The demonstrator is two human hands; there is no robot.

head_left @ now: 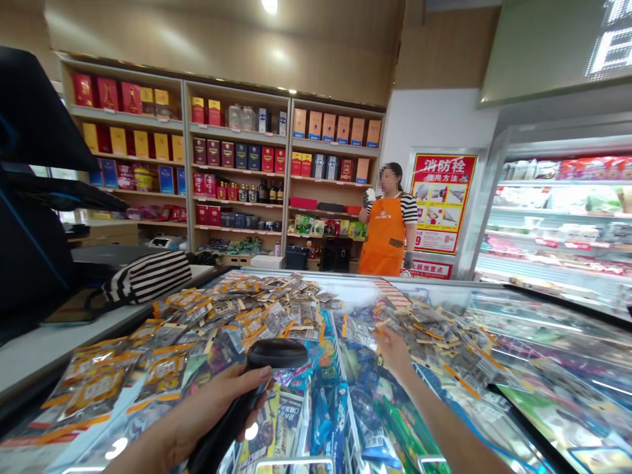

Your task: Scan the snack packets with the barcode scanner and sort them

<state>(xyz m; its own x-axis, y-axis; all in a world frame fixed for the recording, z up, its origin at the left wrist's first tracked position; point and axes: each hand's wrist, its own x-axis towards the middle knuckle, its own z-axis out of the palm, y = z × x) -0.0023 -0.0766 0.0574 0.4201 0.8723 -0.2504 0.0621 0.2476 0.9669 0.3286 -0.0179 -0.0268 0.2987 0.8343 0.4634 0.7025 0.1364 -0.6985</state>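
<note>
My left hand (212,408) is wrapped round the grip of a black barcode scanner (269,359), whose head points forward over the freezer lid. My right hand (392,349) reaches out to a heap of small orange-edged snack packets (444,342) lying on the glass. Its fingers are among the packets and mostly hidden, so I cannot tell whether they hold one. A second, larger heap of the same packets (237,316) covers the left part of the lid.
The packets lie on a glass-topped chest freezer (543,368) with frozen goods inside. A striped bag (148,276) and a dark monitor (29,197) sit on the counter at left. A person in an orange apron (388,227) stands by the back shelves. A refrigerated case (557,217) is at right.
</note>
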